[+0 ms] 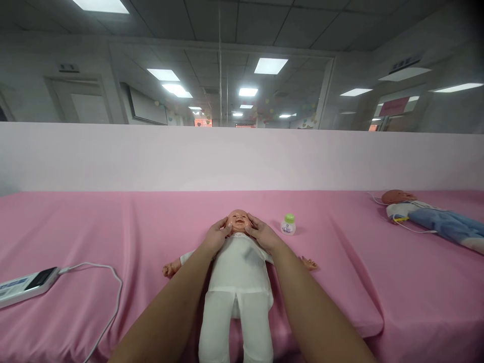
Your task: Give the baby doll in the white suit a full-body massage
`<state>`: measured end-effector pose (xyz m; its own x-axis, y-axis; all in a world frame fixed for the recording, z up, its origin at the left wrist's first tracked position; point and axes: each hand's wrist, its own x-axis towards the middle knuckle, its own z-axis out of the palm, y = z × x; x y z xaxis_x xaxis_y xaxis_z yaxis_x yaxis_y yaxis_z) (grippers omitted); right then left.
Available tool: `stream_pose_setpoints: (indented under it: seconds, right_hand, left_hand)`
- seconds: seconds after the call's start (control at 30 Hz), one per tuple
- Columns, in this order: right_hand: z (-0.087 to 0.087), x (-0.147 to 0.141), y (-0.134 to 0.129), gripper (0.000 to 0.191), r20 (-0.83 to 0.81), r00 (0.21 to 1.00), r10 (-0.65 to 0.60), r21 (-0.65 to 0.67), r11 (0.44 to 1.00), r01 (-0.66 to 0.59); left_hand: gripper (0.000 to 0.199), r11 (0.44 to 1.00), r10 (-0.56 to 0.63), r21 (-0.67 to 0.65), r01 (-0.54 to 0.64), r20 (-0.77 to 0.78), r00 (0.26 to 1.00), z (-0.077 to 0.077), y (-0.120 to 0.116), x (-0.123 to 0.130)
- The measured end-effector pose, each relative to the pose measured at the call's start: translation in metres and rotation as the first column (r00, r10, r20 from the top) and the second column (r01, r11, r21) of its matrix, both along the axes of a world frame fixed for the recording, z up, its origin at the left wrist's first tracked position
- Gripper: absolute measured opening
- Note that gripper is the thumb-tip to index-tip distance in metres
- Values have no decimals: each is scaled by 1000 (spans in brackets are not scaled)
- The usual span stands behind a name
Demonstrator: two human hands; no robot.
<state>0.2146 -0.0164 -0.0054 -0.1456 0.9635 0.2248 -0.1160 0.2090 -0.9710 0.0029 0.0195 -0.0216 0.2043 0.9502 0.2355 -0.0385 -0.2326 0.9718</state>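
Note:
A baby doll (239, 267) in white clothes lies face up on the pink sheet, its head away from me and its arms spread to the sides. My left hand (217, 236) cups the left side of the doll's head, thumb on the cheek. On the other side, my right hand (263, 235) holds the head in the same way, its thumb near the jaw. The fingers behind the head are partly hidden. Beside my right hand stands a small clear bottle (289, 226) with a green cap.
A white handheld device (28, 286) with a dark screen and a cable (120, 290) lies at the left. Another doll (446, 222) in blue clothes, with thin tubes, lies at the far right. A low white wall (242, 159) with glass above borders the pink-covered surface (94, 227).

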Motion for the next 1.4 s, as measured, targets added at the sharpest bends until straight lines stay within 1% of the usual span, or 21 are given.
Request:
stream_pose_setpoints:
  seconds: [0.1,0.17,0.23,0.33,0.43,0.53,0.63,0.73,0.83,0.9,1.03,1.07,1.1,1.13,1.17,1.23,1.27,1.3,1.33,1.4]
  right_hand:
    - [0,1,-1,89,1,1000,15,13,1000,-15]
    - [1,1,-1,87,8,1000,6,15,1000,-7]
    - [1,-1,-2,89,38,999,-30,12,999,29]
    - [0,-6,-2,97,93,991,-98,14,995,97]
    - [-2,-10,0,100,120,983,-136,23,991,134]
    - [-4,-11,2,99,125,981,-145,23,989,144]
    - [-6,-8,3,97,118,986,-121,18,993,119]
    - [-5,-3,4,94,133,986,-98,26,995,96]
    - [-3,1,3,90,156,985,-75,43,997,70]
    - [-1,4,2,87,151,987,-47,44,998,41]
    - [6,9,-4,81,124,991,54,33,998,-58]
    - [7,10,-5,78,147,988,55,42,997,-61]
    - [9,13,-6,76,190,981,27,54,998,-38]
    - [11,15,-8,75,248,968,-34,71,997,17]
    - [13,19,-9,73,308,943,-123,96,991,98]
    - [19,30,-14,68,400,858,-322,165,946,278]
    - [22,37,-16,64,434,804,-407,201,913,354]
    - [26,45,-19,60,468,744,-477,236,879,415]
    - [30,54,-22,56,507,680,-529,272,847,457]
    - [34,74,-27,56,596,552,-584,340,805,486]
  left_hand:
    - [75,999,-45,-26,47,49,998,3,-3,0]
    - [76,999,-42,-18,42,29,999,6,-5,0]
    - [78,1000,-2,-2,2,-44,999,8,-7,0]
    - [79,995,93,48,-85,-184,979,8,-8,0]
    - [75,992,113,86,-95,-240,964,8,-7,1]
    - [74,994,88,80,-73,-214,973,8,-7,2]
    - [76,996,72,69,-60,-185,980,7,-5,1]
    - [78,995,83,70,-71,-200,976,7,-4,0]
    - [77,997,66,38,-60,-172,983,8,-5,-1]
    - [73,1000,27,-3,-28,-104,994,10,-6,0]
    - [64,997,-4,-82,5,13,1000,18,-11,5]
    - [63,996,-5,-93,6,16,1000,20,-12,5]
    - [62,996,11,-92,-11,-3,1000,23,-13,6]
    - [61,996,51,-77,-54,-44,998,27,-14,6]
    - [61,992,114,-41,-119,-100,988,32,-15,6]
    - [61,966,256,85,-242,-220,941,44,-17,9]
    - [61,952,298,153,-266,-262,918,51,-19,11]
    - [61,943,314,206,-262,-284,906,58,-22,16]
    - [61,942,302,234,-239,-288,909,65,-25,21]
    - [63,964,219,208,-167,-261,940,76,-31,38]
